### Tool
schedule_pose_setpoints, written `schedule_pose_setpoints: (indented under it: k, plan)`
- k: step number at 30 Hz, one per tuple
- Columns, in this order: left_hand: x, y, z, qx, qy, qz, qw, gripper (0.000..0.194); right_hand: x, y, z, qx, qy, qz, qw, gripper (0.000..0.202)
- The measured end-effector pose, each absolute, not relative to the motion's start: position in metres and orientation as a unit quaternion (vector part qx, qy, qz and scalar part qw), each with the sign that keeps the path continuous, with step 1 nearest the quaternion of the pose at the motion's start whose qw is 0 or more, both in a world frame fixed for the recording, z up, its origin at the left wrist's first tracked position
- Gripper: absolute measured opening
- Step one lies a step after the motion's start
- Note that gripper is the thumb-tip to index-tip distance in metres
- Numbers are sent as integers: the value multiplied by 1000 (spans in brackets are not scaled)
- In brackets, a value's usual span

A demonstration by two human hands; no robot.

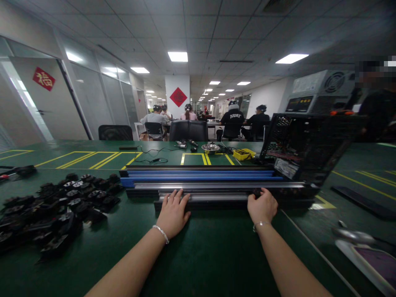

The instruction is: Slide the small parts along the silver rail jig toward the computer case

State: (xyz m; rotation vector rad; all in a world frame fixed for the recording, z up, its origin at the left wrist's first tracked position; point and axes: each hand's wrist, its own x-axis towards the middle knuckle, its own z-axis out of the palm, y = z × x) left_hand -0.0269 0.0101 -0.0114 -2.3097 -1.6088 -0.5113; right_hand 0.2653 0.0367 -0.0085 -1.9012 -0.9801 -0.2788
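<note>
My left hand (173,212) lies with fingers spread on the left end of the nearest metal rail (218,198), a long silver bar on a black base. At that rail's right end my right hand (262,206) is closed, thumb and fingers curled around a small black part (256,192); its exact kind is partly hidden by the fingers. Just behind, a longer silver-topped rail (216,186) runs parallel. Beyond it lies a blue rail (198,176), with a dark one (198,168) farthest back.
Black parts (77,198) are heaped at left. An opened computer case (305,144) stands right of the rails, a power supply (323,82) above it. A metal bowl (210,148) and yellow basket (243,154) sit behind. A tablet-like device (371,258) lies front right. People sit farther back.
</note>
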Motion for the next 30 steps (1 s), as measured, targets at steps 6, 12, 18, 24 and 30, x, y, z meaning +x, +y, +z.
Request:
schedule_pose_setpoints:
  k: [6,12,18,24,30]
  plan:
    - [-27,10,-12,-801,-555,-178,140,53,264,36,-8,-781,-402,-111,465,43]
    - [-27,10,-11,-799,-557,-179,139,54,264,36,-5,-790,-407,-101,447,44]
    - [-27,11,-12,-799,-556,-181,138,54,263,35,-4,-789,-412,-96,446,44]
    - [-28,11,-14,-800,-555,-182,138,53,260,33,-2,-788,-415,-86,447,44]
    - [-28,11,-12,-800,-555,-181,141,54,257,32,-2,-784,-414,-63,459,44]
